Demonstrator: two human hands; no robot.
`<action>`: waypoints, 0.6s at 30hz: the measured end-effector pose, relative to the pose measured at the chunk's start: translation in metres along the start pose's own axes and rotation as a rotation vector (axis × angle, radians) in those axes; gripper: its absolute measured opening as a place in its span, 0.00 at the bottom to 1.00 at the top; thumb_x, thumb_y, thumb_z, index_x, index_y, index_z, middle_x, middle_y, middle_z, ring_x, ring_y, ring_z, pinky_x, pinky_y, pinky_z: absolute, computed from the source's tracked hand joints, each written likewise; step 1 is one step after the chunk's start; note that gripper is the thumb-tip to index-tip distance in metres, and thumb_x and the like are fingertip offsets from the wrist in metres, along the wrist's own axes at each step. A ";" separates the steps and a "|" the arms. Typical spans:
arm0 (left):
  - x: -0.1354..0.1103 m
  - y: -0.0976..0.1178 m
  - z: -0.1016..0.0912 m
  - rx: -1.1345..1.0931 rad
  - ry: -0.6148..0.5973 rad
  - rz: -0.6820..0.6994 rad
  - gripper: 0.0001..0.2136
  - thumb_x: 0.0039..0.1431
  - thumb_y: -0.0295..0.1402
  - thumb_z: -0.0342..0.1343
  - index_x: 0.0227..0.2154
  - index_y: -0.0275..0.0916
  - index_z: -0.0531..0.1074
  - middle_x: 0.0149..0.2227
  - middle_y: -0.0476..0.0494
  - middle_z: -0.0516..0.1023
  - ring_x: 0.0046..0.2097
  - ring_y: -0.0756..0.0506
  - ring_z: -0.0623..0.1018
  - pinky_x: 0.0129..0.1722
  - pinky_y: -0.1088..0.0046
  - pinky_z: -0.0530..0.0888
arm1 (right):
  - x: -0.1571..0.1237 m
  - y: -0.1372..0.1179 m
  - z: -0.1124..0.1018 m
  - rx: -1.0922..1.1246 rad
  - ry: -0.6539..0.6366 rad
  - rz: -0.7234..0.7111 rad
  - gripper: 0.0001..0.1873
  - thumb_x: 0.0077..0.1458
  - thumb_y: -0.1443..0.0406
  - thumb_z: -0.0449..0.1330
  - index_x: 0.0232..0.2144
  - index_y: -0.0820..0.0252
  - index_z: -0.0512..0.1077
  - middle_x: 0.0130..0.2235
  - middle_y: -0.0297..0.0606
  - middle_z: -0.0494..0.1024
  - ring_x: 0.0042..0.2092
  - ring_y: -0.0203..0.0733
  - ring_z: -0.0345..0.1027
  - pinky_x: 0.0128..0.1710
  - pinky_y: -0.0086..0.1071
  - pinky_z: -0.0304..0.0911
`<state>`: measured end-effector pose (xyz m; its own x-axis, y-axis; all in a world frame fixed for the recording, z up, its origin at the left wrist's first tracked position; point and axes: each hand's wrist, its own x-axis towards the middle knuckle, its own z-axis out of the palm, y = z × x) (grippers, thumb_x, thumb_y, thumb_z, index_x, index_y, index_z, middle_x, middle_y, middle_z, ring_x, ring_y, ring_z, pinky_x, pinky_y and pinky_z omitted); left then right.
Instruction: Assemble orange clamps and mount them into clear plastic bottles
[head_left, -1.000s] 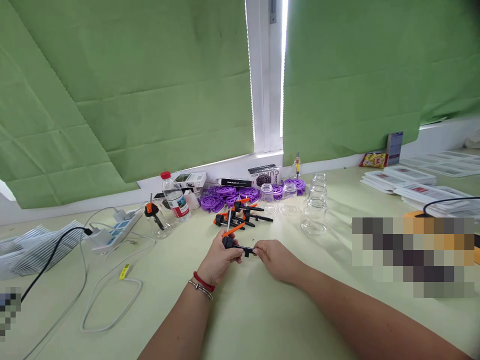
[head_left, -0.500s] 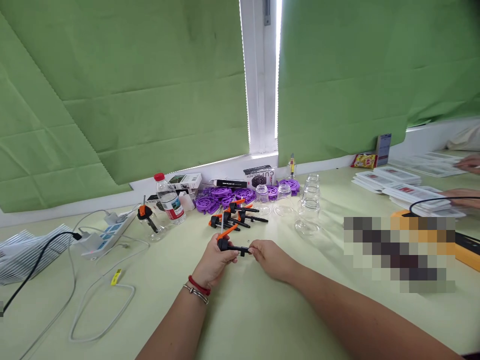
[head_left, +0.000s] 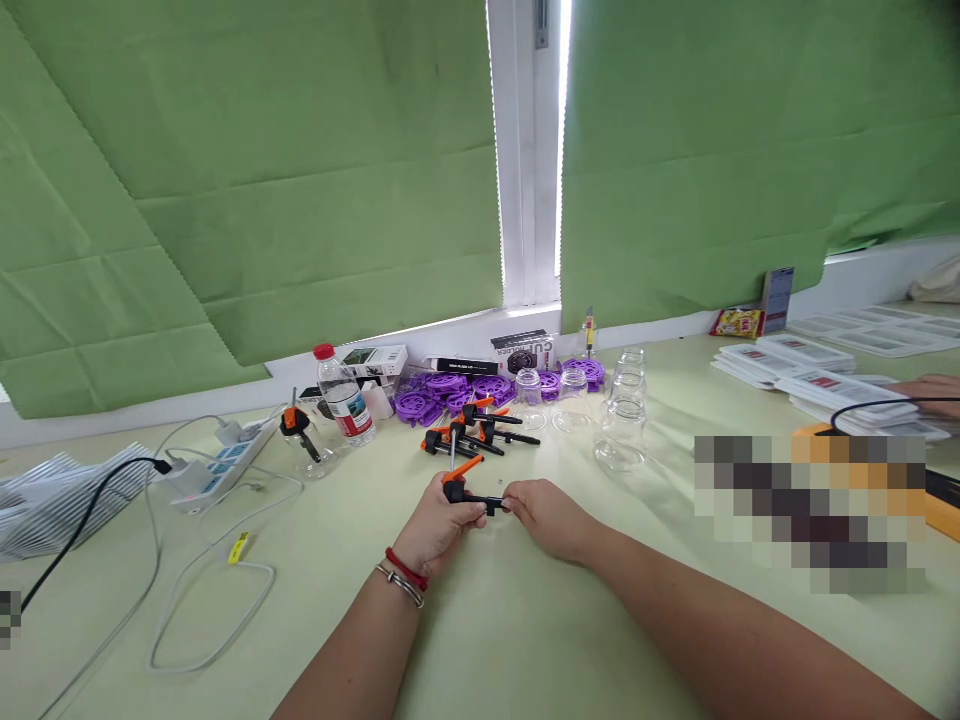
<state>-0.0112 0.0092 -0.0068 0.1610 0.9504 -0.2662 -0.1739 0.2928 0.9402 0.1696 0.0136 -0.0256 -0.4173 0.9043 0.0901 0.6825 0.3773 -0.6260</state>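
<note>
Near the middle of the table, my left hand (head_left: 437, 522) is closed around a black dispenser head (head_left: 454, 491) with an orange lever, a thin metal tube standing up and a black stem pointing right. The fingertips of my right hand (head_left: 546, 515) pinch the far end of that stem. What lies between those fingertips is hidden. Just beyond my hands, several similar black-and-orange dispenser heads (head_left: 480, 432) lie in a loose pile. To the left, another black-and-orange dispenser head (head_left: 294, 420) sits on a clear glass container (head_left: 315, 466).
Clear glass containers (head_left: 621, 440) stand upside down right of the pile, with purple reels (head_left: 491, 388) behind. A red-capped water bottle (head_left: 345, 400), power strip (head_left: 232, 465) and white cable (head_left: 217, 668) are left. At right are white packs (head_left: 806, 355) and another person's hand (head_left: 934, 388).
My hands keep the same hold on the dispenser head. The whole view has shifted slightly. At the far right, one of the other person's hands has gone out of view.
</note>
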 end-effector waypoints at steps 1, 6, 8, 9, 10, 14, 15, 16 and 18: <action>0.000 -0.001 0.000 -0.002 -0.002 0.004 0.23 0.36 0.21 0.63 0.35 0.39 0.59 0.30 0.54 0.66 0.27 0.54 0.72 0.30 0.73 0.71 | 0.000 0.000 -0.001 0.000 -0.001 -0.005 0.14 0.59 0.64 0.46 0.22 0.60 0.61 0.22 0.33 0.64 0.25 0.34 0.55 0.25 0.27 0.47; 0.000 -0.003 0.004 -0.029 -0.009 0.069 0.22 0.38 0.24 0.64 0.34 0.40 0.58 0.29 0.54 0.66 0.27 0.52 0.73 0.28 0.74 0.70 | -0.002 -0.003 -0.003 0.013 0.001 -0.024 0.14 0.59 0.64 0.45 0.22 0.60 0.61 0.22 0.33 0.64 0.24 0.34 0.54 0.25 0.27 0.47; -0.001 -0.003 0.007 -0.056 -0.010 0.075 0.20 0.41 0.28 0.63 0.34 0.40 0.58 0.28 0.54 0.66 0.26 0.52 0.72 0.27 0.73 0.70 | -0.003 -0.005 -0.002 0.033 0.009 -0.023 0.15 0.59 0.64 0.45 0.23 0.60 0.62 0.22 0.33 0.65 0.25 0.34 0.54 0.25 0.28 0.47; -0.001 -0.003 0.008 -0.078 0.002 0.075 0.18 0.44 0.31 0.62 0.34 0.40 0.58 0.28 0.54 0.66 0.26 0.52 0.72 0.27 0.73 0.70 | -0.004 -0.006 -0.002 0.052 0.016 -0.021 0.14 0.59 0.64 0.45 0.23 0.60 0.63 0.23 0.33 0.65 0.25 0.34 0.54 0.25 0.28 0.47; 0.000 -0.002 0.009 -0.108 0.025 0.081 0.15 0.48 0.34 0.60 0.34 0.40 0.58 0.27 0.53 0.67 0.26 0.52 0.72 0.27 0.73 0.70 | -0.004 -0.007 -0.001 0.075 0.024 -0.017 0.14 0.59 0.64 0.45 0.25 0.60 0.64 0.23 0.34 0.65 0.25 0.34 0.54 0.26 0.28 0.48; -0.001 -0.003 0.012 -0.251 0.185 0.213 0.11 0.55 0.41 0.52 0.36 0.41 0.60 0.31 0.50 0.70 0.33 0.50 0.75 0.35 0.71 0.71 | -0.006 -0.010 0.006 0.204 0.049 0.002 0.15 0.60 0.61 0.44 0.27 0.60 0.65 0.24 0.33 0.64 0.25 0.34 0.53 0.25 0.28 0.49; -0.001 -0.003 0.013 -0.267 0.216 0.264 0.11 0.56 0.40 0.52 0.38 0.42 0.60 0.34 0.49 0.71 0.36 0.50 0.75 0.38 0.71 0.71 | -0.006 -0.011 0.007 0.248 0.049 0.012 0.15 0.60 0.60 0.43 0.28 0.60 0.65 0.24 0.32 0.63 0.25 0.34 0.53 0.25 0.28 0.49; -0.002 -0.004 0.013 -0.267 0.236 0.316 0.11 0.56 0.40 0.52 0.39 0.43 0.60 0.38 0.47 0.71 0.39 0.50 0.75 0.41 0.70 0.71 | -0.007 -0.012 0.009 0.294 0.046 0.023 0.15 0.60 0.59 0.43 0.28 0.59 0.64 0.24 0.32 0.63 0.24 0.34 0.52 0.25 0.28 0.49; -0.004 -0.005 0.013 -0.217 0.256 0.419 0.12 0.57 0.41 0.51 0.41 0.44 0.60 0.47 0.45 0.68 0.44 0.49 0.74 0.44 0.70 0.69 | -0.008 -0.014 0.010 0.378 0.042 0.037 0.15 0.60 0.59 0.43 0.27 0.59 0.62 0.23 0.31 0.61 0.24 0.33 0.51 0.25 0.28 0.49</action>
<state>0.0018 0.0023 -0.0073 -0.2029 0.9777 0.0533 -0.3736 -0.1277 0.9188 0.1571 -0.0005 -0.0253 -0.3665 0.9262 0.0890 0.4241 0.2514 -0.8700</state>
